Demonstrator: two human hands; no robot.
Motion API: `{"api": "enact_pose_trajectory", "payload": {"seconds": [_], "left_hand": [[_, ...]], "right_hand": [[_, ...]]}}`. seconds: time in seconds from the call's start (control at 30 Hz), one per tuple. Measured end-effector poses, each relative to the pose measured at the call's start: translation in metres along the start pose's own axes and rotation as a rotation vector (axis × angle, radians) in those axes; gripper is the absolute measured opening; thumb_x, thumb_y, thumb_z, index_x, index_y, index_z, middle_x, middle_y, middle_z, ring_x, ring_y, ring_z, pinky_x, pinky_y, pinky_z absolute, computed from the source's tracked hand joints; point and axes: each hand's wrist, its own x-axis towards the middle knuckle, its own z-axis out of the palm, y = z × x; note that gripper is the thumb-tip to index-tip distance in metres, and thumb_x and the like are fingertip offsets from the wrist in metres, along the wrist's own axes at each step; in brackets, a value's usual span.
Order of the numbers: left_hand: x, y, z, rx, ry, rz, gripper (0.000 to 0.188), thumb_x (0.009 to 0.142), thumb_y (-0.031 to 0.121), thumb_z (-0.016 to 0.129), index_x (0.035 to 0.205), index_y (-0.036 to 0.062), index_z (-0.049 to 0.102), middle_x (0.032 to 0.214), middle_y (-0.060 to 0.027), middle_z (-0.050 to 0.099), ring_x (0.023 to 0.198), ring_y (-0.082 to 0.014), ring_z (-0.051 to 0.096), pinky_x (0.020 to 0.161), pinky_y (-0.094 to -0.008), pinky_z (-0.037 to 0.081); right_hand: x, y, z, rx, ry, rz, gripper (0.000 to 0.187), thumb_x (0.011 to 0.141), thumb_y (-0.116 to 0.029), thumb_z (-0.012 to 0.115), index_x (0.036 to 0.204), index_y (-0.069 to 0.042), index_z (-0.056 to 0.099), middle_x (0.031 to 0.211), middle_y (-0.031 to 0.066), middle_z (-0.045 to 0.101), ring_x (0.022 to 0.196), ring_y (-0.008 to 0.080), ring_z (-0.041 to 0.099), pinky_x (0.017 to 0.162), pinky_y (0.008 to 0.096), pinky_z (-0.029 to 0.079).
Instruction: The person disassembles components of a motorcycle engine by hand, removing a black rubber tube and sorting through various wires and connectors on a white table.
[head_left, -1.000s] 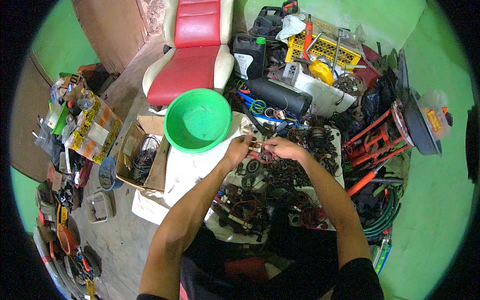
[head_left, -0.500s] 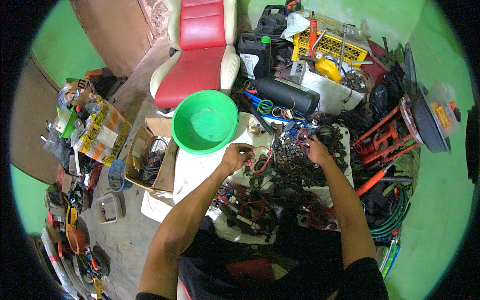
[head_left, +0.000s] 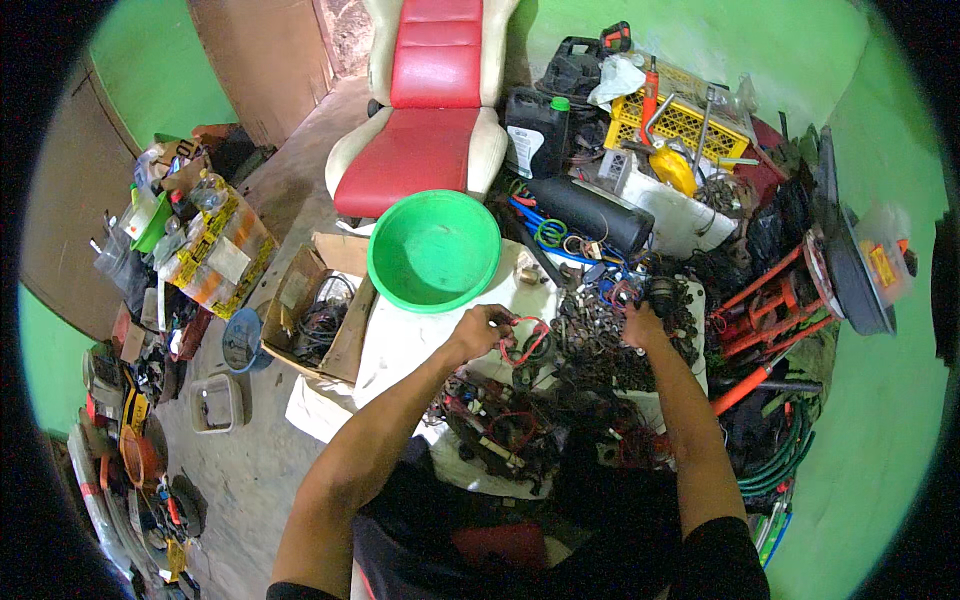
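Note:
A small loop of red wire [head_left: 527, 341] hangs from the pinched fingers of my left hand [head_left: 482, 332], above the near part of a white sheet [head_left: 400, 345]. My right hand [head_left: 643, 326] is down at the pile of small dark parts [head_left: 600, 350], its fingers curled in. Whatever it grips, if anything, is hidden. Just beyond its fingers lies a dark round piece [head_left: 660, 290], and beside them a tangle of red and blue wires [head_left: 622, 292]. Closer to me, another heap of wires and connectors [head_left: 495, 430] spreads over the sheet.
A green basin [head_left: 435, 250] stands at the sheet's far edge, before a red and white seat [head_left: 415, 150]. Left of it is a cardboard box [head_left: 318, 300] with cables. A black cylinder [head_left: 590, 212], a yellow crate [head_left: 690, 130] and a red metal stand [head_left: 770, 310] crowd the right.
The whole view has shifted slightly, the scene moving right in the picture. My left hand still holds the red wire loop. My right hand has drawn a little nearer, its fingers curled more.

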Motion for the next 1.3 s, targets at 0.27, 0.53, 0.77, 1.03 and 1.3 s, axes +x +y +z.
{"api": "enact_pose_trajectory", "payload": {"seconds": [0.27,0.53,0.77,1.03,1.3], "left_hand": [[-0.003,0.015,-0.002,0.121,0.065,0.098,0.02,0.086,0.008,0.06,0.102,-0.003,0.062,0.083,-0.0118,0.067,0.072,-0.0143,0.065,0.063,-0.0294,0.051],[-0.023,0.032,-0.01,0.097,0.064,0.085,0.021,0.085,0.009,0.061,0.102,-0.0023,0.063,0.087,-0.0138,0.067,0.076,-0.0175,0.066,0.066,-0.0311,0.051],[-0.034,0.051,-0.009,0.057,0.057,0.126,0.02,0.085,0.007,0.06,0.103,-0.0018,0.062,0.09,-0.0139,0.066,0.079,-0.0158,0.064,0.068,-0.0313,0.052],[-0.048,0.061,-0.013,-0.032,0.06,0.172,0.018,0.086,0.006,0.059,0.103,-0.0013,0.061,0.095,-0.0125,0.065,0.079,-0.0165,0.063,0.072,-0.0317,0.05],[-0.068,0.083,-0.017,-0.053,0.048,0.093,0.02,0.086,0.009,0.059,0.103,-0.001,0.061,0.101,-0.0119,0.063,0.084,-0.0161,0.062,0.075,-0.0309,0.049]], "right_hand": [[0.014,0.007,-0.02,-0.017,0.12,-0.174,0.047,0.076,-0.02,0.065,0.121,-0.012,0.055,0.127,0.0284,0.04,0.117,0.0465,0.044,0.095,0.0474,0.043],[-0.008,0.003,-0.056,-0.144,0.283,-0.389,0.023,0.078,-0.018,0.063,0.098,-0.007,0.065,0.103,0.0265,0.056,0.106,0.0417,0.051,0.093,0.0442,0.044],[-0.021,0.058,-0.055,0.074,0.33,-0.585,0.01,0.079,-0.006,0.059,0.087,-0.001,0.061,0.088,0.0208,0.059,0.085,0.0413,0.056,0.075,0.0484,0.045],[-0.066,0.023,-0.087,0.451,0.318,-0.25,0.026,0.091,-0.022,0.054,0.103,0.0,0.063,0.098,0.0223,0.063,0.097,0.0376,0.058,0.085,0.0413,0.045],[-0.079,0.006,-0.09,0.627,0.491,-0.182,0.044,0.094,-0.039,0.048,0.105,0.0,0.064,0.096,0.0227,0.065,0.092,0.0373,0.063,0.083,0.0415,0.047]]}}
